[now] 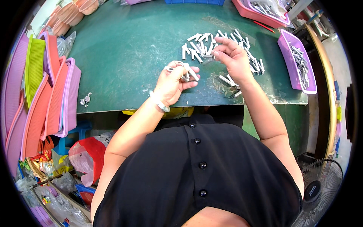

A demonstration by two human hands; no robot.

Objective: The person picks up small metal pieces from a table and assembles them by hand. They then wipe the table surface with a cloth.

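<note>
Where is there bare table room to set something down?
The broad left side of the tabletop, between the nested baskets and left hand, except small pale pieces near its front edge. Crowded: around the right hand, where gray tubes lie.

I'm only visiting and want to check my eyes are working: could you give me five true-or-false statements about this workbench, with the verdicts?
1. The left hand holds some small grey pieces. True.
2. The bracelet is worn on the right wrist. False: the bracelet is around the left wrist.
3. The purple basket at the table's right side has grey pieces in it. True.
4. The fan stands on the left. False: the fan is at the lower right.
5. The tabletop is white. False: the tabletop is green.
</note>
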